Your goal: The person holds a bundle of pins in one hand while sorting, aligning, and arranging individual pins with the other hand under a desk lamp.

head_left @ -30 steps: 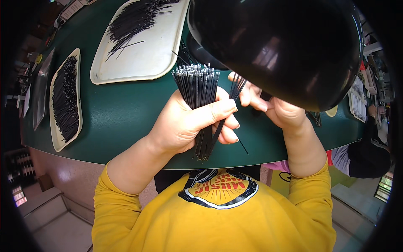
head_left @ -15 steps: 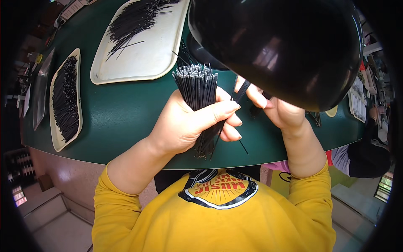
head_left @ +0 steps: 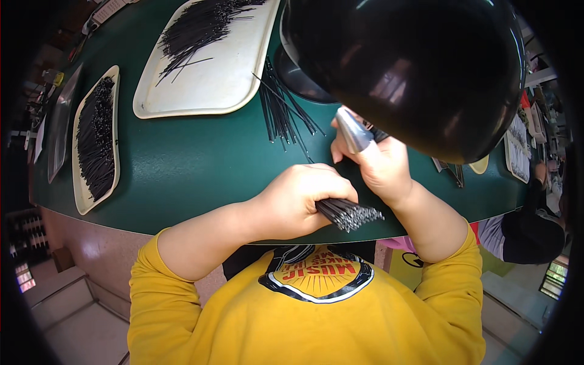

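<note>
My left hand [head_left: 298, 201] is closed around a thick bundle of thin black wires [head_left: 340, 212]. Their shiny cut ends point to the lower right, near the table's front edge. My right hand [head_left: 383, 167] is raised just beyond it, fingers curled around a silver tapered metal piece [head_left: 356, 131]. Short dark strands show beside that piece, partly hidden by the lampshade. Loose black wires [head_left: 277, 112] lie on the green table [head_left: 182, 164] beyond my left hand.
A large black lampshade [head_left: 413, 79] hangs over my right hand. A white tray [head_left: 201, 94] with black wires lies at the far left; a smaller tray [head_left: 83, 198], also filled with wires, is nearer the left edge. A person's dark-clothed part [head_left: 535, 234] shows at right.
My left hand has tipped the bundle from upright to pointing lower right. The silver piece has come into view in my right hand, which held some black wires before. Loose wires behind are now uncovered.
</note>
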The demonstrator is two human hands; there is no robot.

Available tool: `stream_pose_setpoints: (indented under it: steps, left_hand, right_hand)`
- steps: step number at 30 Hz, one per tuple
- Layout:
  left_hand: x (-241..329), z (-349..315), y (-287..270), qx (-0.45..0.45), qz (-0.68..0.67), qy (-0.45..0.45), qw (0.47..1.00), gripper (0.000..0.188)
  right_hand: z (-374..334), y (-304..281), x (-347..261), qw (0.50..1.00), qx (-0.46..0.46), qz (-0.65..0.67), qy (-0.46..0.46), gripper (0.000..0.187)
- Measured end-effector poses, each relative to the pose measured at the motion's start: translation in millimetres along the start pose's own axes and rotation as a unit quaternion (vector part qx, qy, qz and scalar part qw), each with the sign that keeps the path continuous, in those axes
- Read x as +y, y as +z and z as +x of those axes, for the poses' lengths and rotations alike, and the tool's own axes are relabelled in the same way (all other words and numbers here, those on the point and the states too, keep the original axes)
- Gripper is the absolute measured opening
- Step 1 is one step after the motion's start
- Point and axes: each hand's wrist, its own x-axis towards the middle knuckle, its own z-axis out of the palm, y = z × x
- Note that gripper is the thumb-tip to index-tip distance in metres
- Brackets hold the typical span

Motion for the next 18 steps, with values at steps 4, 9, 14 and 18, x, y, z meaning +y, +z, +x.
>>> stream_pose_setpoints:
  steps: [4,9,14,18]
  left_hand:
    - [10,2,-9,0.111,-0.326,-0.195,0.918,0.01]
    - [21,8,-20,0.092,-0.427,-0.259,0.861,0.012]
    - [17,8,-15,0.165,-0.43,-0.277,0.843,0.014]
    - [17,7,-21,0.186,-0.443,-0.286,0.829,0.011]
  right_hand:
    - [5,-10,-8,0.996,0.009,0.02,0.082,0.02]
    - [4,-12,-19,1.0,0.002,0.01,-0.011,0.021]
    - [4,-17,-22,0.995,-0.037,-0.033,-0.086,0.021]
    - [5,-32,-22,0.95,0.018,-0.302,-0.081,0.018]
